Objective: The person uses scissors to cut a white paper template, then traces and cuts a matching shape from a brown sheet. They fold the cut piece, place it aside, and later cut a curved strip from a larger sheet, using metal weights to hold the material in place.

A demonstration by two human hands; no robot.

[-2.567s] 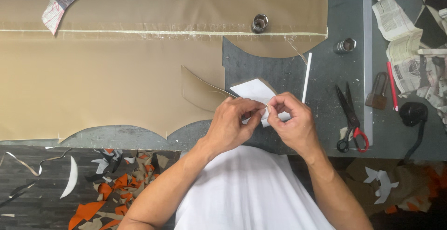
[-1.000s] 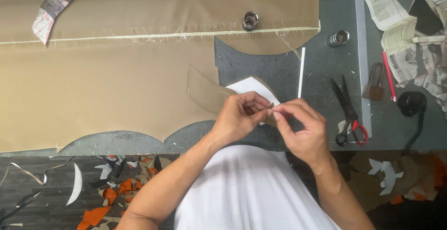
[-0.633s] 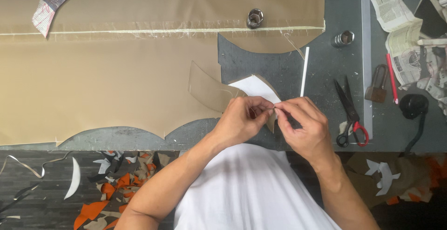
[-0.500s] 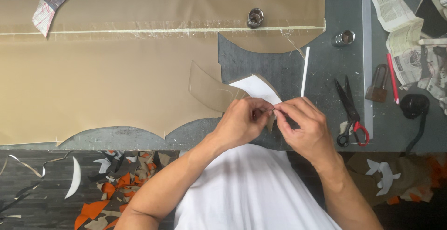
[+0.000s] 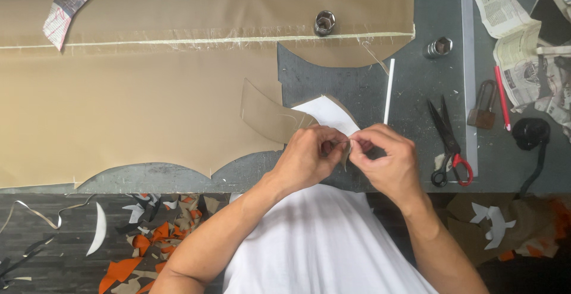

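Tan cloth piece with white paper is pinched at its edge by both hands, left hand and right hand. Fingers are closed tight on it. A careful, steady pull is probably called for next.

The cloth was tan, the table dark grey – the scissors black with one red handle (the other black). The cut piece showed white; floor scraps were orange.

Curved tan fabric piece backed by white paper pattern, pinched at lower edge, over grey table
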